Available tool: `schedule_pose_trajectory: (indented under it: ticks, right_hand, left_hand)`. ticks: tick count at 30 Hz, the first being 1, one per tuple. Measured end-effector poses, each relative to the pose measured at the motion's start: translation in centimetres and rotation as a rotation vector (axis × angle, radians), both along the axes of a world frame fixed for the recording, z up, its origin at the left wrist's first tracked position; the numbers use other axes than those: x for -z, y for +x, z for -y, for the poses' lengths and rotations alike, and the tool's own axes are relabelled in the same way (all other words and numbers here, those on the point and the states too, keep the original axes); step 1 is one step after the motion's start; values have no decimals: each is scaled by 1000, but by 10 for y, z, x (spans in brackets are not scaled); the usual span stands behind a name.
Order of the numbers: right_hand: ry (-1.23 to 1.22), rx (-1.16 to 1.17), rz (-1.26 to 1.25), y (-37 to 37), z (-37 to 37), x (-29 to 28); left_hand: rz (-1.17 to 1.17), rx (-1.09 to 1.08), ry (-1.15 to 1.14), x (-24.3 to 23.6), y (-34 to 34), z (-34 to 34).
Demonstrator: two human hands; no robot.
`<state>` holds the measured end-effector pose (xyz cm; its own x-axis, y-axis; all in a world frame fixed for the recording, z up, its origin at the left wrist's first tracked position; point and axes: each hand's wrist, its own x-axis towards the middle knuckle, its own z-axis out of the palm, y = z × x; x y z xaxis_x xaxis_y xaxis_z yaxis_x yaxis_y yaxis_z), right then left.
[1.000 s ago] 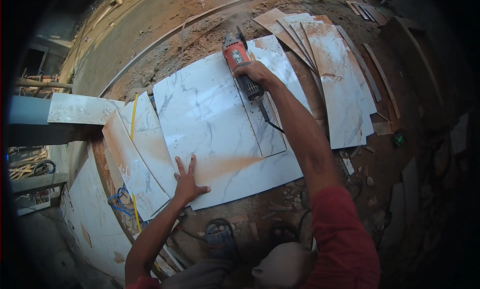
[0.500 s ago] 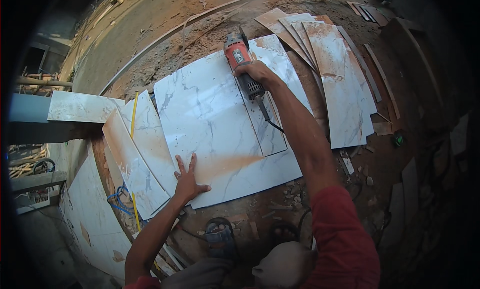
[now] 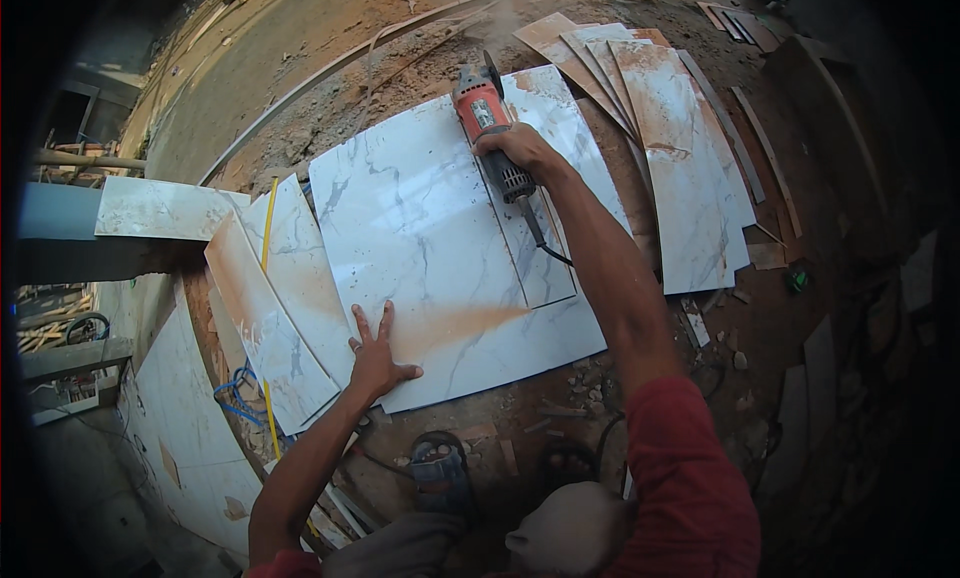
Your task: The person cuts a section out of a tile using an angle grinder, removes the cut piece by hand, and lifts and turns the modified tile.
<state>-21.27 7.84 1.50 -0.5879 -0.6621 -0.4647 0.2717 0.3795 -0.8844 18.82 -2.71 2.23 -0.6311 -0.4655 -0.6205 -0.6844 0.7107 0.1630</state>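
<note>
Two white, grey-veined rectangular tile pieces [image 3: 262,323] lie overlapping at the left, both smeared with brown, with a thin yellow strip [image 3: 268,228] running across the farther one and a tangle of blue cord [image 3: 237,393] just beside them. Next comes the left hand [image 3: 375,360], fingers spread, pressed flat on the near left part of a large white, grey-veined tile [image 3: 420,238]. A brown dusty streak [image 3: 450,326] crosses that tile toward dark, straight lines on its right half. The right hand [image 3: 518,148], well apart from the left, is wrapped around a red-and-black angle grinder [image 3: 480,110] at the tile's far edge; whether its disc touches the tile cannot be told. A black cable [image 3: 540,240] trails nearer. Rightmost, brown-stained white tiles [image 3: 685,188] lie fanned out in a stack.
</note>
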Motion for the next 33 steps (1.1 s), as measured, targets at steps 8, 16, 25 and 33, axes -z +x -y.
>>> schedule_pose_trajectory:
  ticks: [8, 16, 25, 33]
  right_hand:
    - [-20, 7, 7, 6, -3, -4]
    - [-4, -4, -19, 9, -7, -3]
    - [1, -5, 9, 9, -7, -3]
    - [13, 20, -26, 13, -13, -1]
  left_hand:
    - [-18, 10, -6, 0, 1, 0]
    - [27, -28, 28, -4, -3, 0]
    - [16, -22, 38, -3, -2, 0]
    - [8, -17, 42, -1, -1, 1]
